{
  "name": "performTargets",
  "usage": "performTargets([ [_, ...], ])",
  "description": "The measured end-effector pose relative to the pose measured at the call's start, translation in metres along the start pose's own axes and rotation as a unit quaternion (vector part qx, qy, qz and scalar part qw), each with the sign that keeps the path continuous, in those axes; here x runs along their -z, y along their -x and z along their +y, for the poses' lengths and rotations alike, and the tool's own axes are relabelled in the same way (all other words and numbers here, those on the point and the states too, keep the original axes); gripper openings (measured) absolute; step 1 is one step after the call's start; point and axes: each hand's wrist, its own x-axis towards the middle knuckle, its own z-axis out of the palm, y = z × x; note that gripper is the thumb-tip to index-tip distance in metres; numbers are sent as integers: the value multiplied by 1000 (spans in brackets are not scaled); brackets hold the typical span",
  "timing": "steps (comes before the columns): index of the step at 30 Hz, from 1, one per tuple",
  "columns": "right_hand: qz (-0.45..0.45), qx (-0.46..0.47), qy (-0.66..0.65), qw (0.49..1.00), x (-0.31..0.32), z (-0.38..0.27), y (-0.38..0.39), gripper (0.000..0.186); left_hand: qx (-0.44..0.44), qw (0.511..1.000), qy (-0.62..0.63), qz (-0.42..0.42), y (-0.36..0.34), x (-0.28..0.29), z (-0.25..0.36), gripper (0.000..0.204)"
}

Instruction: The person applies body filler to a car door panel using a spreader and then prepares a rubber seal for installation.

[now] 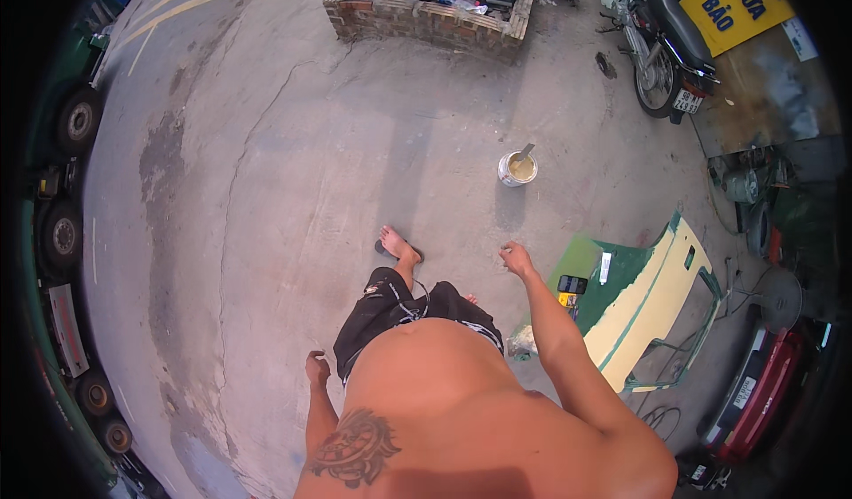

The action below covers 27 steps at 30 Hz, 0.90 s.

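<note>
My right hand (515, 257) is held out ahead of my body, its fingers loosely bent and somewhat apart, with nothing visible in it. Beyond it on the concrete stands an open white can (507, 176) of yellowish paste, a flat scraper (526, 152) sticking up out of it. Right of that hand lies a vehicle door panel (635, 321), green with broad pale-yellow patches and a window opening. A dark phone (571, 284), a small yellow item (567, 300) and a white tube (605, 268) rest on its green part. My left hand (317, 368) hangs beside my hip, fingers slackly curled, apparently holding nothing.
A brick planter (417, 27) holding clutter stands ahead. At the far right are a parked motorbike (666, 51), a yellow sign (735, 6), a fan-like round object (777, 299) and a red bumper (765, 397). A large green truck (44, 321) lines the left.
</note>
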Motion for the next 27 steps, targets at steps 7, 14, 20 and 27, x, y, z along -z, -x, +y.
performTargets([
  [7, -71, -120, -36, 990, 7, -72, 38, 30, -204, 978, -34, 13, -155, 70, 257, 26],
  [14, -85, -44, 4, 995, 6, -168, -11, 32, -339, 937, 63, 58, -227, 126, 470, 26],
  [20, 14, 94, 81, 992, 11, -210, -127, 34, -350, 937, 11, -9, -286, 121, 477, 30],
  [27, -126, -110, 105, 980, 49, -303, -259, 37, -61, 997, 7, -38, -297, 173, 371, 8],
])
